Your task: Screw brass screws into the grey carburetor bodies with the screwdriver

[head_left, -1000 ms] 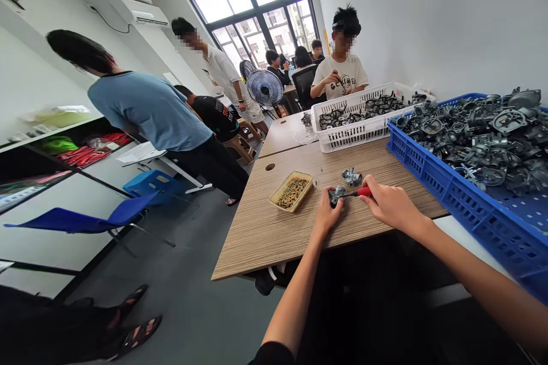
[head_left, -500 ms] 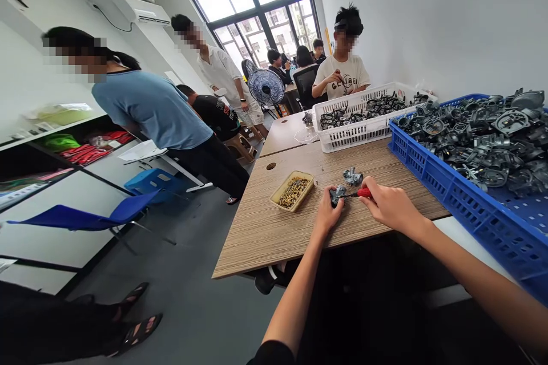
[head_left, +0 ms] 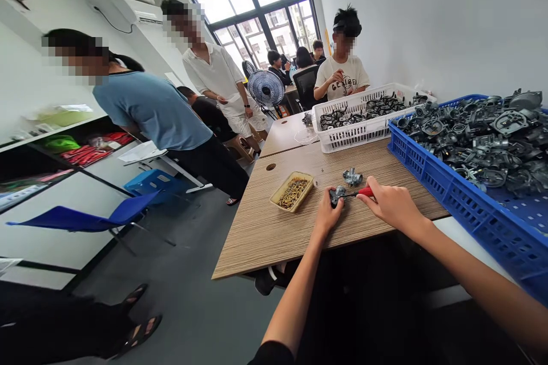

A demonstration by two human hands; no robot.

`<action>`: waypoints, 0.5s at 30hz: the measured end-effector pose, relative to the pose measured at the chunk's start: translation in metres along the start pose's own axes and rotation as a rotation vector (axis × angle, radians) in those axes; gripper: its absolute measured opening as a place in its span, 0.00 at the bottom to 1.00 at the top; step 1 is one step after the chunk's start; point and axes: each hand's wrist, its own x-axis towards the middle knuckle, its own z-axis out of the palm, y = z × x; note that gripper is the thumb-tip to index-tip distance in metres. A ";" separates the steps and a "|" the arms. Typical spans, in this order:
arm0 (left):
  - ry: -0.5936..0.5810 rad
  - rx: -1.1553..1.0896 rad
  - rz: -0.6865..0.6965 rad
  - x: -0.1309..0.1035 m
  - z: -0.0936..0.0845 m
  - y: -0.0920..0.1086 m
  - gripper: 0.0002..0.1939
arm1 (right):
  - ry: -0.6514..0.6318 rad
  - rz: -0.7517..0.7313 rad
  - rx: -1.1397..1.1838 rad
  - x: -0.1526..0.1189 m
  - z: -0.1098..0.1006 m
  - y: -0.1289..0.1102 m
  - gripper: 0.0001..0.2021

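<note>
In the head view, maybe risking a slip of the red-handled tool [head_left: 365,191] off the small metal part [head_left: 339,191], from pushing crooked, and poking the left hand [head_left: 329,214]. Holding the part in curled left fingers, on or just over the table [head_left: 252,228], right of the yellow tray [head_left: 304,196]. Pinching the tool with right-hand [head_left: 390,204] fingers, aiming left, holding both arms [head_left: 299,288] out over the near edge.
</note>
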 end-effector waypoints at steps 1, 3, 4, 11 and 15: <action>0.002 0.001 0.003 0.000 0.000 0.000 0.14 | -0.003 0.003 0.008 0.000 0.000 0.000 0.17; 0.001 -0.002 0.005 0.000 0.000 0.000 0.14 | -0.008 -0.024 0.064 -0.001 -0.002 0.001 0.16; -0.001 -0.005 0.003 0.000 0.000 0.000 0.14 | -0.009 -0.047 0.100 -0.001 -0.002 0.001 0.14; -0.004 0.007 -0.026 -0.001 0.000 0.001 0.14 | -0.019 -0.035 0.067 -0.001 -0.002 -0.002 0.13; 0.003 0.000 -0.011 0.000 0.000 0.001 0.15 | -0.028 -0.052 0.095 -0.001 -0.003 0.000 0.13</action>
